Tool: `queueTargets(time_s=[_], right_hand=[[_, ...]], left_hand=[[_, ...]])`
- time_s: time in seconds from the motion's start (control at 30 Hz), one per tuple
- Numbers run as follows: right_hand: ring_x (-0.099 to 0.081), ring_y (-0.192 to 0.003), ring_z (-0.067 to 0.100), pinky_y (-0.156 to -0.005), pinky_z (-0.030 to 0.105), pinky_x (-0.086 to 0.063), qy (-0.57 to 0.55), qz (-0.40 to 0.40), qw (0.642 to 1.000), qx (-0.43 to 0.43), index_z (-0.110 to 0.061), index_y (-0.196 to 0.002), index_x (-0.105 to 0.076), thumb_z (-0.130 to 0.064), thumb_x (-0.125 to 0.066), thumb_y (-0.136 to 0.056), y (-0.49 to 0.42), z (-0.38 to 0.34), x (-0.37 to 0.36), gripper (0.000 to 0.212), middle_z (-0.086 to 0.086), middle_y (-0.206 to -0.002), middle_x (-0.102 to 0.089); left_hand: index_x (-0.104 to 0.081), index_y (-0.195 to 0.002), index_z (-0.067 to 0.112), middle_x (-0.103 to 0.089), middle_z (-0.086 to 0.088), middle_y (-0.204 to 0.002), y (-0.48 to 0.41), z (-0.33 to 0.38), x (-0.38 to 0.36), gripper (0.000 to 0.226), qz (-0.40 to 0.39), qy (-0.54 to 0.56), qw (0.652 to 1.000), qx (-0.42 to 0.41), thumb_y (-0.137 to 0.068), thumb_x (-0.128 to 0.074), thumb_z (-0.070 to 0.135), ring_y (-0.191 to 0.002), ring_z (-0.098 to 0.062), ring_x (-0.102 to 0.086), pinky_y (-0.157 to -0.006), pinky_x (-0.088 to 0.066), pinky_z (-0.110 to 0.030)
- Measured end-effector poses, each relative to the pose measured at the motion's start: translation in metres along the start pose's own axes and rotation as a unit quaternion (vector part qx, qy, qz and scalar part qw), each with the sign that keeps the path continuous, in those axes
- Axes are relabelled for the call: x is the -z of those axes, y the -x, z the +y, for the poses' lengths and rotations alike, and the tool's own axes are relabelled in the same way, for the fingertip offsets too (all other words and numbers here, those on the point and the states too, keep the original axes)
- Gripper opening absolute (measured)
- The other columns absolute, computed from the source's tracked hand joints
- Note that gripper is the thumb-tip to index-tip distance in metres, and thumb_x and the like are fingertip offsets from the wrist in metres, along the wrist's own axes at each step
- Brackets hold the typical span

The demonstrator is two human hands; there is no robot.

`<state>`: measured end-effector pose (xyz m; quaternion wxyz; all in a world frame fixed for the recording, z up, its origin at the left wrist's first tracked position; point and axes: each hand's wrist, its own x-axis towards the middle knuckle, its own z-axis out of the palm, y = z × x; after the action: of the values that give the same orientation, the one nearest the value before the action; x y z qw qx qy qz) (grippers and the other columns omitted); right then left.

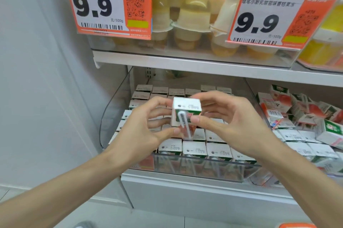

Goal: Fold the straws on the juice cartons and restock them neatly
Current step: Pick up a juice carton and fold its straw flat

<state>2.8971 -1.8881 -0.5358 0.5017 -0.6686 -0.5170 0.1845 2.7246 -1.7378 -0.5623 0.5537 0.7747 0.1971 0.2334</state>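
Grip: left grip (146,125) and right grip (228,118) both hold one juice carton (186,105), thumbs on its front face.
Position: carton upright, above the middle of the clear bin (115,112).
Straw: white straw (182,123) against the carton's front, looped at the top.
Carton print: green and red; top lettering unreadable.
Bin stock: rowed cartons (194,149), upright.
Neighbouring bin: jumbled cartons (306,116).
Upper shelf: jelly cups (193,14); orange price tags (96,3), "9.9", "元/500g".
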Motion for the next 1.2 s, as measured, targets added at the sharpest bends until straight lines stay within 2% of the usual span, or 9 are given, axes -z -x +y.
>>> queueTargets(time_s=[0.13,0.27,0.47,0.57,0.7,0.87,0.93,1.07,1.2], right_hand=[[-0.066,-0.118,-0.004,-0.106,0.019,-0.051,0.078,0.069,0.994,-0.014,-0.039,-0.126,-0.066,-0.033,-0.079,-0.093,-0.009,0.012,0.018,0.036,-0.024,-0.119,-0.074],[-0.063,-0.125,0.002,-0.114,0.035,-0.049,0.134,0.060,0.988,-0.054,-0.038,-0.134,-0.063,-0.035,-0.076,-0.097,-0.014,0.020,0.024,0.039,-0.020,-0.129,-0.069],[-0.067,-0.107,-0.010,-0.096,0.012,-0.051,0.143,0.044,0.988,-0.037,-0.036,-0.132,-0.065,-0.035,-0.077,-0.097,-0.018,0.024,0.018,0.038,-0.025,-0.115,-0.072],[-0.068,-0.109,-0.004,-0.101,0.024,-0.055,0.143,0.030,0.988,-0.040,-0.032,-0.133,-0.064,-0.032,-0.078,-0.097,-0.019,0.030,0.015,0.039,-0.019,-0.117,-0.072],[-0.070,-0.105,0.002,-0.100,0.034,-0.059,0.164,0.007,0.985,-0.057,-0.031,-0.124,-0.062,-0.032,-0.082,-0.093,-0.020,0.038,0.009,0.037,-0.014,-0.110,-0.072],[-0.058,-0.129,0.012,-0.110,0.037,-0.048,0.299,-0.048,0.951,-0.058,-0.030,-0.126,-0.067,-0.039,-0.074,-0.098,-0.018,0.047,0.009,0.030,-0.013,-0.127,-0.066],[-0.055,-0.126,0.015,-0.109,0.039,-0.046,0.317,-0.067,0.945,-0.048,-0.029,-0.118,-0.074,-0.035,-0.071,-0.101,-0.018,0.047,0.011,0.018,-0.010,-0.125,-0.062],[-0.058,-0.131,0.016,-0.111,0.037,-0.046,0.361,-0.076,0.928,-0.048,-0.030,-0.133,-0.070,-0.027,-0.070,-0.102,-0.019,0.040,0.022,0.031,-0.008,-0.133,-0.069],[-0.049,-0.133,0.024,-0.113,0.040,-0.037,0.514,-0.077,0.854,-0.039,-0.030,-0.129,-0.070,-0.032,-0.071,-0.101,-0.020,0.036,0.036,0.029,-0.003,-0.131,-0.068]], left_hand=[[-0.065,-0.128,0.033,-0.074,0.017,-0.123,-0.012,-0.007,0.006,0.049,0.031,-0.086,0.995,-0.037,-0.092,-0.081,0.005,-0.117,0.002,-0.069,-0.098,-0.060,-0.024],[-0.064,-0.129,0.035,-0.074,0.019,-0.110,-0.019,-0.015,0.009,0.046,0.047,-0.208,0.975,-0.055,-0.095,-0.077,0.007,-0.111,0.001,-0.067,-0.099,-0.058,-0.030],[-0.055,-0.145,0.043,-0.066,0.028,-0.132,-0.029,-0.018,0.001,0.056,-0.014,-0.249,0.966,-0.065,-0.094,-0.077,0.040,-0.129,0.006,-0.056,-0.107,-0.049,-0.024],[-0.051,-0.150,0.045,-0.061,0.029,-0.141,-0.033,-0.017,-0.004,0.069,-0.021,-0.235,0.970,-0.061,-0.086,-0.066,0.064,-0.131,0.001,-0.056,-0.106,-0.050,-0.026],[-0.058,-0.140,0.049,-0.063,0.033,-0.136,-0.040,-0.020,-0.009,0.047,-0.027,-0.243,0.966,-0.079,-0.095,-0.066,0.057,-0.126,-0.001,-0.058,-0.102,-0.052,-0.035],[-0.071,-0.124,0.038,-0.067,0.025,-0.128,-0.049,-0.025,-0.020,0.025,-0.050,-0.290,0.953,-0.072,-0.099,-0.072,0.041,-0.128,-0.006,-0.054,-0.113,-0.043,-0.042],[-0.073,-0.118,0.036,-0.068,0.021,-0.125,-0.052,-0.025,-0.024,0.017,-0.073,-0.319,0.942,-0.077,-0.101,-0.071,0.035,-0.130,-0.008,-0.053,-0.117,-0.038,-0.043],[-0.063,-0.131,0.038,-0.066,0.023,-0.126,-0.052,-0.024,-0.025,0.030,-0.076,-0.322,0.941,-0.077,-0.103,-0.070,0.031,-0.129,-0.001,-0.054,-0.117,-0.039,-0.036],[-0.063,-0.138,0.033,-0.064,0.018,-0.132,-0.052,-0.025,-0.023,0.035,-0.080,-0.323,0.941,-0.068,-0.103,-0.069,0.031,-0.129,-0.002,-0.054,-0.118,-0.040,-0.036]])
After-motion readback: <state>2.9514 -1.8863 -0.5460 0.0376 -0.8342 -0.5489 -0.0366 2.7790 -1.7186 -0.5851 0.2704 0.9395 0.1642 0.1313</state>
